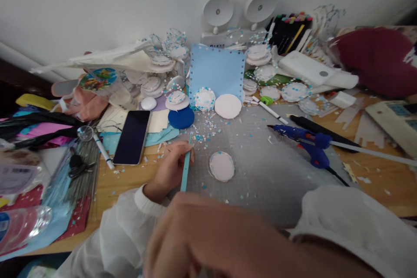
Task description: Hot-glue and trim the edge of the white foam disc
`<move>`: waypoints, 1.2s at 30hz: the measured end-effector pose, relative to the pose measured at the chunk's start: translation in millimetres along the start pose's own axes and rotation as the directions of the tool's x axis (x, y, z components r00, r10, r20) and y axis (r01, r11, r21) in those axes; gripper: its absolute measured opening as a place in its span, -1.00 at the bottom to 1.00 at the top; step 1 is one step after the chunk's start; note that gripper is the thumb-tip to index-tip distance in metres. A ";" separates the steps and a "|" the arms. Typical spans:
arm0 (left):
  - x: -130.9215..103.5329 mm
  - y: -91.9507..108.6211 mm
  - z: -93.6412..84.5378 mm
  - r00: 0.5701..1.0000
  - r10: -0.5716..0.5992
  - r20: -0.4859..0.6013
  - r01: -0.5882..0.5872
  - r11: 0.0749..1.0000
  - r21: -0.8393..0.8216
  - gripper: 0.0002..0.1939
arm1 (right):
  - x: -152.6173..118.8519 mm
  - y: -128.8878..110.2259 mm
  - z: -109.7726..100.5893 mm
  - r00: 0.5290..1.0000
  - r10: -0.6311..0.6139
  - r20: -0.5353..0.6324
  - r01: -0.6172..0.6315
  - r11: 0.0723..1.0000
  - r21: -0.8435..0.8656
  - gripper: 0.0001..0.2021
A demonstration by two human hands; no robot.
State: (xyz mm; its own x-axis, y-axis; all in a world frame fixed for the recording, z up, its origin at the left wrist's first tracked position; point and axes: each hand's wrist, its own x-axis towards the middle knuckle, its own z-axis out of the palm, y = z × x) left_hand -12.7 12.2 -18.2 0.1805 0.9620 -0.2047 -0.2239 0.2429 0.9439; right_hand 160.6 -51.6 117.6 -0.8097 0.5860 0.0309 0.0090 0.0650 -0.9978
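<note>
My left hand (177, 163) pinches a narrow light-blue paper strip (185, 169) over the left part of the grey cutting mat (254, 143). The strip stands lengthwise toward me, and its near end disappears behind my right hand (208, 234). Close to the camera and blurred, that right hand has its fingers curled downward; what they grip is hidden. On the mat, just right of my left hand, lies a round white disc (222, 166) with bits of blue and white along its rim. Small blue and white paper scraps (203, 137) are scattered beyond the strip.
A blue glue gun (306, 139) with a long glue stick lies at right. A phone (132, 137) and a dark-blue disc (181, 117) are at left. Behind stand a light-blue card (216, 69), a white disc (228, 106) and a two-headed lamp (234, 37). A bottle (24, 226) lies front left.
</note>
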 end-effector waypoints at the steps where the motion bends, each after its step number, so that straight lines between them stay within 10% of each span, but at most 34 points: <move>1: -0.4 0.6 0.4 1.000 -0.002 0.000 0.002 1.000 0.006 -0.67 | -0.5 2.5 -3.7 0.999 -0.012 -0.037 0.010 0.999 -0.038 -0.77; 4: -1.0 1.8 1.8 1.000 -0.015 -0.004 0.015 1.000 0.010 -0.65 | -11.3 34.6 -6.0 0.928 -0.171 -0.331 0.068 0.952 -0.300 -0.72; 12: -1.3 5.6 5.0 0.999 -0.035 0.005 0.035 0.999 0.013 -0.69 | -39.6 110.7 -18.7 0.916 -0.153 -0.371 -0.236 0.541 -0.807 -0.79; 23: -1.6 6.7 4.1 0.998 -0.055 0.009 0.055 0.998 0.012 -0.68 | -33.5 116.3 -37.7 0.828 -0.328 -0.455 -0.238 0.529 -0.814 -0.78; 28: -2.9 9.1 5.9 0.998 -0.060 0.002 0.060 0.998 0.024 -0.68 | -75.4 111.3 -31.2 0.678 -0.445 -0.586 -0.357 0.497 -0.791 -0.76; 36: -2.1 4.5 4.6 0.998 -0.062 0.019 0.062 0.998 0.030 -0.68 | -85.4 115.9 -31.9 0.579 -0.370 -0.726 -0.468 0.578 -0.668 -0.90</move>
State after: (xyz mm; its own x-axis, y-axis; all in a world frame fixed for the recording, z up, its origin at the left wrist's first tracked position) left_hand -9.6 10.7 -12.3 0.2124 0.9425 -0.2581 -0.1836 0.2980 0.9368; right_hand 249.4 -68.3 1.2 -0.0462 0.9020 0.4292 0.7763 0.3028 -0.5529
